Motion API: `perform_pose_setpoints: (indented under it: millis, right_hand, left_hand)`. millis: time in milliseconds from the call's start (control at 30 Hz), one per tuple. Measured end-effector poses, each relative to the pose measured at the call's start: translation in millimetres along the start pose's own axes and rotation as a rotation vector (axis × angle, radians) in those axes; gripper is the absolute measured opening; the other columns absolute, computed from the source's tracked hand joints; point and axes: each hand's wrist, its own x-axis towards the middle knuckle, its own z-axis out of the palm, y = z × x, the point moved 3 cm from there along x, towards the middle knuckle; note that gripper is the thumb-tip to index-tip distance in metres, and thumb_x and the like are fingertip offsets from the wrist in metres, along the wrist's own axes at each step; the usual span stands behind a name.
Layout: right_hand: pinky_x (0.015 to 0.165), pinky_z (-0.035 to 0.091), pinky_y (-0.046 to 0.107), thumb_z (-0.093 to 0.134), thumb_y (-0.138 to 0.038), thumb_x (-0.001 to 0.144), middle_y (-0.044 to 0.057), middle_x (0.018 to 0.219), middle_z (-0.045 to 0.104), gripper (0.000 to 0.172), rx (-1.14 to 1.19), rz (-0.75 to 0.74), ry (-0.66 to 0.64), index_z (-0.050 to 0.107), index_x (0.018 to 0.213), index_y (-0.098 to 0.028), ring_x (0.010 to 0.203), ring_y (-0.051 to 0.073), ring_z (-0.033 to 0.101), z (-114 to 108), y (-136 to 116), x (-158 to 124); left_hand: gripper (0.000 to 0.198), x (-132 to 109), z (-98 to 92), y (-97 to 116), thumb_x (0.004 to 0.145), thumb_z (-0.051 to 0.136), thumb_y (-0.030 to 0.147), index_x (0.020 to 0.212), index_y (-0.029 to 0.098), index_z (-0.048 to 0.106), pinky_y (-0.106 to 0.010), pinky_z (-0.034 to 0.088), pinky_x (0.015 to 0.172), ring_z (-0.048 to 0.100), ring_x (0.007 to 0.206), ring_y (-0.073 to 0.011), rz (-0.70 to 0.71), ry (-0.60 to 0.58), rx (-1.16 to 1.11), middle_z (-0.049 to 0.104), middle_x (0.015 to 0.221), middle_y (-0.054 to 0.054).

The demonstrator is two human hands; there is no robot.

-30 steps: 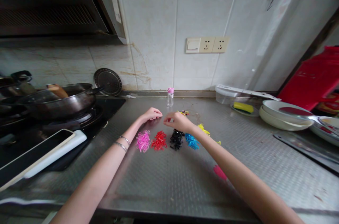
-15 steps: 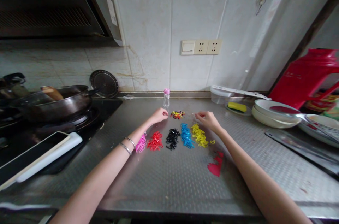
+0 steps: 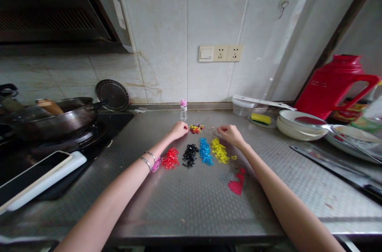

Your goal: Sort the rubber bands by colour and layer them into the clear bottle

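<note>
Small rubber bands lie sorted by colour on the metal counter [image 3: 191,204]: red bands [image 3: 170,158], black bands [image 3: 190,155], blue bands [image 3: 205,151] and yellow bands [image 3: 220,150]. Pink bands [image 3: 156,164] are partly hidden behind my left wrist. Behind these rows sits a small mixed pile of bands [image 3: 196,128]. My left hand [image 3: 180,129] is closed at that pile's left edge, fingertips pressed together. To the pile's right, apart from it, my right hand [image 3: 231,134] is closed in a pinch above the yellow bands. Whatever either hand holds is too small to make out.
A clear bottle with a pink cap [image 3: 183,111] stands by the wall. A torn red piece [image 3: 237,182] lies near my right forearm. At left are a phone [image 3: 32,176] and a pan [image 3: 71,117]; at right, bowls [image 3: 298,128], a knife [image 3: 331,164] and a red thermos [image 3: 331,85].
The view has shifted slightly, so the scene sits further left. My left hand is a little nearer the mixed pile, and its forearm now covers more of the pink bands.
</note>
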Motion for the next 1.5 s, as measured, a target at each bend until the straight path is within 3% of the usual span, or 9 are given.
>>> perform_pose_setpoints:
  millis: [300, 500, 667, 767, 967, 1133, 1333, 1500]
  right_hand:
    - [0.053, 0.033, 0.019, 0.041, -0.044, 0.077, 0.004, 0.061, 0.063, 0.040, -0.023, -0.005, 0.005, 0.066, 0.066, -0.015, 0.056, 0.012, 0.053, 1, -2, -1]
    - [0.055, 0.035, 0.020, 0.038, -0.044, 0.079, 0.005, 0.063, 0.064, 0.041, -0.026, -0.016, -0.008, 0.065, 0.066, -0.016, 0.058, 0.013, 0.054, 2, -16, -3]
    - [0.056, 0.036, 0.020, 0.038, -0.044, 0.079, 0.005, 0.063, 0.064, 0.039, -0.037, -0.024, -0.027, 0.064, 0.065, -0.017, 0.059, 0.013, 0.055, 3, -20, -4]
    - [0.054, 0.034, 0.020, 0.039, -0.044, 0.078, 0.005, 0.062, 0.064, 0.040, -0.038, -0.026, -0.024, 0.064, 0.064, -0.017, 0.057, 0.013, 0.054, 3, -19, -4]
    - [0.053, 0.034, 0.020, 0.037, -0.044, 0.079, 0.005, 0.062, 0.064, 0.041, -0.045, -0.042, -0.024, 0.064, 0.064, -0.017, 0.055, 0.013, 0.053, 4, -18, -5]
    - [0.052, 0.034, 0.020, 0.037, -0.044, 0.079, 0.005, 0.061, 0.064, 0.041, -0.048, -0.055, -0.048, 0.064, 0.065, -0.017, 0.055, 0.013, 0.054, 6, -18, -6]
    - [0.054, 0.035, 0.020, 0.039, -0.042, 0.079, 0.004, 0.060, 0.063, 0.038, -0.078, -0.064, -0.059, 0.064, 0.064, -0.017, 0.056, 0.013, 0.056, 8, -18, -6]
    - [0.056, 0.037, 0.020, 0.041, -0.040, 0.078, 0.005, 0.065, 0.065, 0.035, -0.030, -0.038, -0.049, 0.066, 0.070, -0.017, 0.060, 0.014, 0.058, 9, -22, -4]
  left_hand:
    - [0.017, -8, -22.9, -13, 0.068, 0.051, 0.016, 0.070, 0.010, 0.067, -0.022, 0.041, 0.063, 0.058, 0.065, -0.0133, 0.059, 0.091, -0.097, 0.067, 0.071, -0.008]
    - [0.016, -18, -35.0, -7, 0.069, 0.051, 0.017, 0.071, 0.008, 0.065, -0.018, 0.036, 0.043, 0.049, 0.040, -0.0061, -0.061, 0.038, -0.218, 0.062, 0.062, -0.004]
    - [0.016, -28, -45.8, 2, 0.069, 0.054, 0.019, 0.075, 0.007, 0.063, -0.015, 0.029, 0.035, 0.046, 0.038, -0.0062, -0.158, -0.021, -0.355, 0.053, 0.048, 0.000]
    - [0.019, -40, -57.8, 4, 0.067, 0.059, 0.023, 0.078, 0.008, 0.064, -0.015, 0.027, 0.034, 0.042, 0.037, -0.0050, -0.169, -0.107, -0.417, 0.052, 0.046, 0.001]
    - [0.022, -72, -79.4, 4, 0.062, 0.065, 0.026, 0.078, 0.012, 0.068, -0.017, 0.022, 0.034, 0.037, 0.037, -0.0046, -0.159, -0.416, -0.424, 0.052, 0.045, 0.001]
    - [0.023, -83, -78.4, 4, 0.059, 0.066, 0.028, 0.078, 0.014, 0.070, -0.018, 0.020, 0.036, 0.036, 0.038, -0.0046, -0.149, -0.519, -0.387, 0.057, 0.050, -0.001]
    - [0.026, -86, -73.4, 3, 0.060, 0.065, 0.031, 0.078, 0.013, 0.070, -0.019, 0.019, 0.039, 0.033, 0.039, -0.0038, -0.106, -0.511, -0.387, 0.061, 0.057, -0.002]
    - [0.030, -89, -81.9, -12, 0.063, 0.063, 0.035, 0.081, 0.012, 0.067, -0.018, 0.019, 0.038, 0.032, 0.039, -0.0032, -0.191, -0.380, -0.498, 0.059, 0.061, -0.003]
